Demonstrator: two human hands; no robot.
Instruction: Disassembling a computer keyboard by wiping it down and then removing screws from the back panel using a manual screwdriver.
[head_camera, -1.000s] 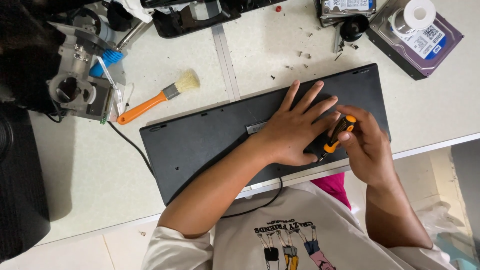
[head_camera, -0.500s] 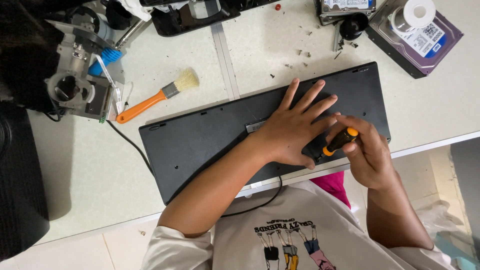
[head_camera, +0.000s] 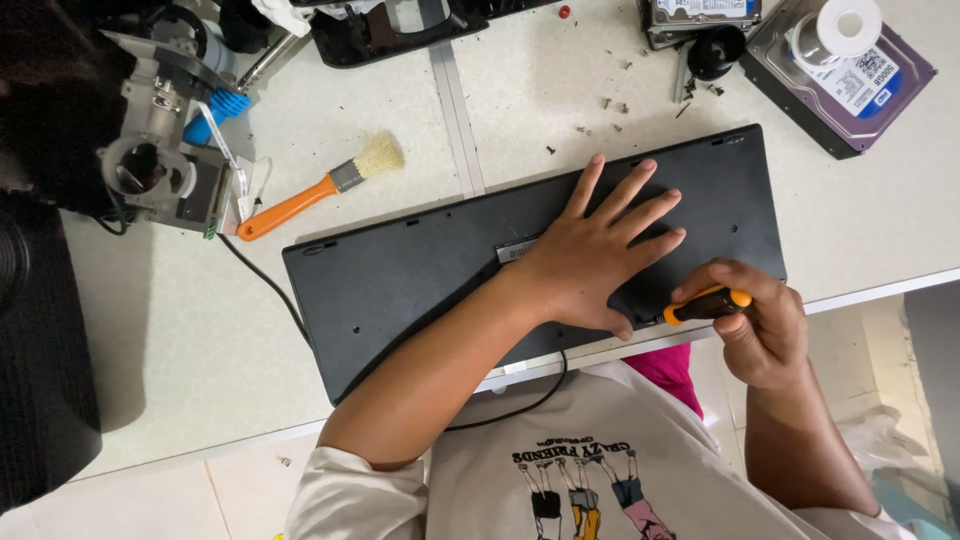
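Left hand (head_camera: 600, 255) lies flat, fingers spread, pressing the overturned black keyboard (head_camera: 420, 270); right hand (head_camera: 760, 325) curls around an orange-handled screwdriver (head_camera: 705, 305) at its near edge.

Left hand (head_camera: 590, 255) flat on black keyboard (head_camera: 420, 270); right hand (head_camera: 760, 325) grips screwdriver (head_camera: 705, 305).

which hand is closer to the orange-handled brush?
Left. The left hand lies flat on the keyboard's black underside, to the right of the brush. The right hand holds a screwdriver at the keyboard's near right corner, farther away.
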